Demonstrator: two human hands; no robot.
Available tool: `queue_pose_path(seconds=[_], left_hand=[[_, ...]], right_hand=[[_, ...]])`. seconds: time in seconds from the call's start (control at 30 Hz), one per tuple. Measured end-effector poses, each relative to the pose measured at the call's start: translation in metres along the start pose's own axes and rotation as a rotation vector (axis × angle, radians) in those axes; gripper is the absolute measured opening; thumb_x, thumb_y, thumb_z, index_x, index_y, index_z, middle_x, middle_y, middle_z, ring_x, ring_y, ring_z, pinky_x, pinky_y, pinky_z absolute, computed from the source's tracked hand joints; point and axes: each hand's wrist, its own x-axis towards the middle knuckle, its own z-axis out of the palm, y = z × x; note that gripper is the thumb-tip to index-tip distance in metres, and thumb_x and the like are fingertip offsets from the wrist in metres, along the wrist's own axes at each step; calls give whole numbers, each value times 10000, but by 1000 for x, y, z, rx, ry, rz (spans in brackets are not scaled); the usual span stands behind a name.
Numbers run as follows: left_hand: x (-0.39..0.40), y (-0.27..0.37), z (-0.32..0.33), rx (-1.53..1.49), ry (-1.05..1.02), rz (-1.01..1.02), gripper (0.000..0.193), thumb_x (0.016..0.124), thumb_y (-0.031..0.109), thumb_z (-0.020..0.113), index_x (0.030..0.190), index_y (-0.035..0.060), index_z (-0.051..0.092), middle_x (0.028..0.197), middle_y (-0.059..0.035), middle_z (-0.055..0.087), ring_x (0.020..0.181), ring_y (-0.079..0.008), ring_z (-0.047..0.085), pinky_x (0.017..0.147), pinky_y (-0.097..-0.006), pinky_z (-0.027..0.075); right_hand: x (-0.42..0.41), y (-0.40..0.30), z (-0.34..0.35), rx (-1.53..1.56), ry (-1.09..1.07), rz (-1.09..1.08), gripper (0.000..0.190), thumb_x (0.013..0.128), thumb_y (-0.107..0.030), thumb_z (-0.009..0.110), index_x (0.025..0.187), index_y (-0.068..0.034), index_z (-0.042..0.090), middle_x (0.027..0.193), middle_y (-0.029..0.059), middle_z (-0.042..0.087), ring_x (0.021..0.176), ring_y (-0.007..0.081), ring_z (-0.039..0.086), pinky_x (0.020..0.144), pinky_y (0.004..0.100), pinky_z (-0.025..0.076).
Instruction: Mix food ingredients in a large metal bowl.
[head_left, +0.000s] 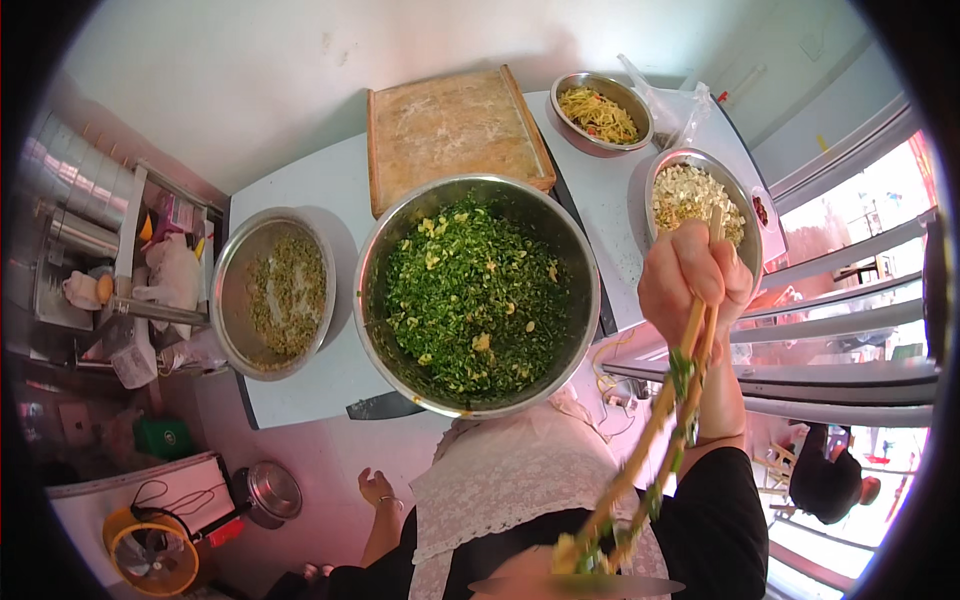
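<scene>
My right hand (690, 274) is raised and grips a pair of wooden chopsticks (660, 416). Bits of green leaf and yellow egg cling along the sticks, and their tips hold a morsel close to the camera at the bottom. A large steel bowl (592, 300) sits at the table's front edge, filled with finely chopped greens and egg pieces (480, 292). My left hand (377, 489) hangs low beside the patterned apron (517, 480), with its fingers apart and holding nothing.
On the white table (300, 169) are a wooden board (450, 135), a steel basin with crumbly residue (225, 300), a basin of white cubes (694, 187) and a bowl of yellow shreds (604, 116). A dark blade (386, 406) juts over the front edge. Another person (825, 480) is beyond the window.
</scene>
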Motion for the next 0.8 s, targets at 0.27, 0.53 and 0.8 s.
queue_pose_path(seconds=[0.27, 0.53, 0.8], left_hand=[[64, -3, 12, -195, -111, -102, 318, 738, 121, 615, 1042, 39, 573, 628, -41, 513, 546, -147, 505, 500, -305, 431], [113, -11, 33, -114, -339, -78, 231, 766, 76, 602, 991, 77, 551, 611, -49, 511, 479, -146, 488, 426, -302, 415], [141, 51, 32, -222, -431, -126, 199, 762, 36, 622, 936, 98, 548, 557, -37, 487, 411, -153, 451, 350, -291, 347]], right_hand=[[18, 28, 15, 108, -79, 130, 407, 908, -379, 468, 704, -30, 515, 653, 120, 498, 413, 191, 476, 327, 271, 410], [-36, 54, -31, -902, 658, -169, 331, 950, -276, 435, 770, -11, 515, 719, 90, 561, 493, 191, 563, 465, 248, 505], [-72, 141, -71, -1823, 309, 265, 106, 849, -144, 573, 903, -60, 609, 838, 67, 564, 736, 261, 581, 623, 351, 465]])
